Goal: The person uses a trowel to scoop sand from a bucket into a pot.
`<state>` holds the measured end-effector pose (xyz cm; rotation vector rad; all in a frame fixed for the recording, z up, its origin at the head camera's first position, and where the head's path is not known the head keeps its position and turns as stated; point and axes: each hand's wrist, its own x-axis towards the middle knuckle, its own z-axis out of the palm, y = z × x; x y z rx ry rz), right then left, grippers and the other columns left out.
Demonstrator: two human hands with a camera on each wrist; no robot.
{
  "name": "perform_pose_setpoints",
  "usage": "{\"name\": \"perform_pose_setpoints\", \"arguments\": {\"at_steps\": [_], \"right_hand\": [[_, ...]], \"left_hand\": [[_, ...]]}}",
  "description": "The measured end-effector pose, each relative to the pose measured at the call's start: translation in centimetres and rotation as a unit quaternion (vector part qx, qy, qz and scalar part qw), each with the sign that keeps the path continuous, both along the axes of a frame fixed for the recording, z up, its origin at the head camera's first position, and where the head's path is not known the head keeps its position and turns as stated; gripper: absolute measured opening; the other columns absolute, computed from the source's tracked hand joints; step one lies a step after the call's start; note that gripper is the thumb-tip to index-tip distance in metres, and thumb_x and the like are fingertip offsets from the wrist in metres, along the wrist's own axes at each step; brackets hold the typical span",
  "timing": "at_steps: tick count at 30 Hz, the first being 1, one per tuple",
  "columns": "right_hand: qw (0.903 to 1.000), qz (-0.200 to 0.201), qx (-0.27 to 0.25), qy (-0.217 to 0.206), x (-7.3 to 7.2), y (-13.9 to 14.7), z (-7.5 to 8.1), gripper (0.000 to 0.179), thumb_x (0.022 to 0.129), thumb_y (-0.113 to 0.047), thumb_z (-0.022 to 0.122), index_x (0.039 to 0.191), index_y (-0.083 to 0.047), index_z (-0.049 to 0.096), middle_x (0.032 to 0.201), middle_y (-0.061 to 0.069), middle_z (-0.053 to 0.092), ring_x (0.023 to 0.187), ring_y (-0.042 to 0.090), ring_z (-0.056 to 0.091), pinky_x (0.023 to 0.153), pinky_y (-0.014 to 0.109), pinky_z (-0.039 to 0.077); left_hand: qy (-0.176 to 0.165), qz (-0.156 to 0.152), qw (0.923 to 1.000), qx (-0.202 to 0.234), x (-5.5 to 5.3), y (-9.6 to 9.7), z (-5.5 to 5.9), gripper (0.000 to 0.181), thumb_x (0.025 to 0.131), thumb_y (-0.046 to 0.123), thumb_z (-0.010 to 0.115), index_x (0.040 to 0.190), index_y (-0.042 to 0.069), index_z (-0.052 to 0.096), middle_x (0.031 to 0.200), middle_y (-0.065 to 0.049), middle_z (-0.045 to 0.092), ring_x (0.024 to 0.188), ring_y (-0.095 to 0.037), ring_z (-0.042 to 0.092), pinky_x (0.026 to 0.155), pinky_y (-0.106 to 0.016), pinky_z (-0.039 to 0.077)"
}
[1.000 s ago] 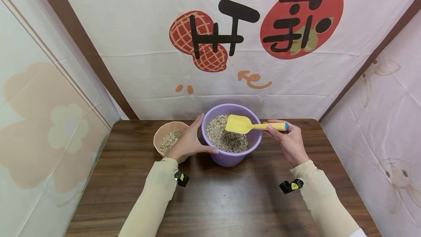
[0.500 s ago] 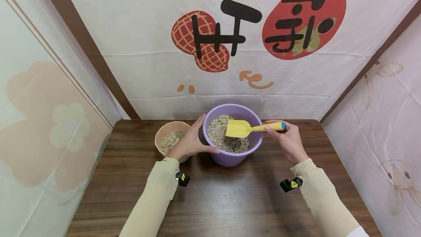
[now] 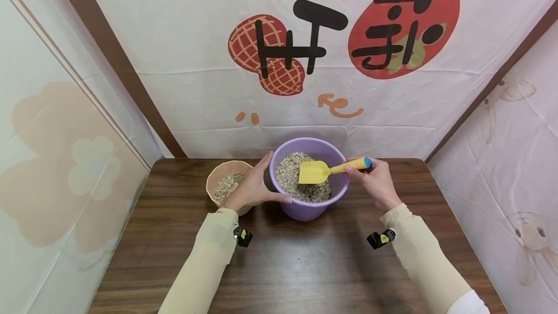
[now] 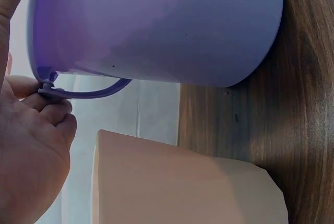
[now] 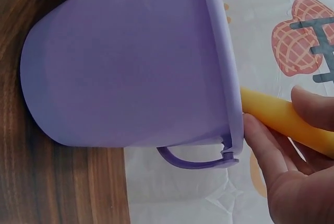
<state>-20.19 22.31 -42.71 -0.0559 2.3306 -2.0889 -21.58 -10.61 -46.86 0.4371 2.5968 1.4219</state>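
A purple bucket [image 3: 303,211] holds pale, grainy material [image 3: 289,168]. My left hand [image 3: 249,190] grips its left rim, thumb over the front edge; in the left wrist view the curled fingers [image 4: 55,112] lie by the handle hinge. My right hand [image 3: 380,183] holds a yellow toy shovel [image 3: 315,172] by its blue-tipped handle, above the right rim. The blade hangs over the grains inside the bucket, its near edge in their shadow. In the right wrist view, thumb and fingers pinch the handle [image 5: 276,113] right at the rim.
A peach faceted pot [image 3: 211,178] with a smaller amount of similar grains stands left of the bucket, partly hidden by my left hand and wrist. Both stand near the back of a dark wooden table [image 3: 296,265]. A printed cloth [image 3: 196,86] hangs directly behind.
The right hand has moved a little left. The shovel blade has come down slightly and the handle end now tilts higher. The left hand stays on the bucket.
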Motion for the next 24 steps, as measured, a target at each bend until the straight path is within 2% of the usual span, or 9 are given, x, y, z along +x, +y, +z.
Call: {"name": "perform_pose_setpoints", "arguments": {"at_steps": [8,13,19,24], "right_hand": [[0.9985,-0.009,0.052,0.015,-0.3,-0.6,0.2,0.037,0.092,-0.009,0.077,0.120,0.013,0.067,0.103,0.014,0.071,0.088,0.010,0.069,0.078,0.025,0.059],[0.9966,-0.009,0.074,0.035,-0.4,-1.3,0.2,0.035,0.090,-0.007,0.078,0.117,0.014,0.068,0.106,0.022,0.070,0.086,0.007,0.065,0.075,0.019,0.056],[0.9941,-0.006,0.097,0.047,-0.4,-1.9,0.0,0.029,0.089,-0.005,0.078,0.112,0.012,0.071,0.106,0.025,0.070,0.082,0.008,0.062,0.070,0.017,0.053],[0.9927,-0.002,0.109,0.051,-0.4,-2.5,-0.1,0.027,0.090,-0.004,0.078,0.111,0.011,0.072,0.103,0.024,0.071,0.081,0.010,0.063,0.069,0.017,0.053]], "left_hand": [[-0.003,0.000,1.0000,0.008,0.0,0.1,0.1,0.150,0.046,0.064,0.096,0.165,0.027,0.013,0.169,0.002,0.015,0.151,-0.021,0.020,0.120,-0.050,0.024],[0.003,-0.004,1.0000,-0.004,0.0,0.2,0.2,0.150,0.047,0.065,0.096,0.165,0.025,0.012,0.169,-0.001,0.015,0.151,-0.023,0.020,0.119,-0.051,0.025],[0.003,-0.006,1.0000,0.001,0.0,0.2,0.1,0.149,0.048,0.063,0.097,0.165,0.024,0.012,0.169,-0.003,0.016,0.151,-0.023,0.020,0.119,-0.052,0.024],[-0.002,-0.002,0.9999,0.011,0.0,0.2,0.0,0.150,0.047,0.063,0.097,0.165,0.026,0.012,0.169,0.001,0.016,0.151,-0.021,0.021,0.120,-0.051,0.025]]}}
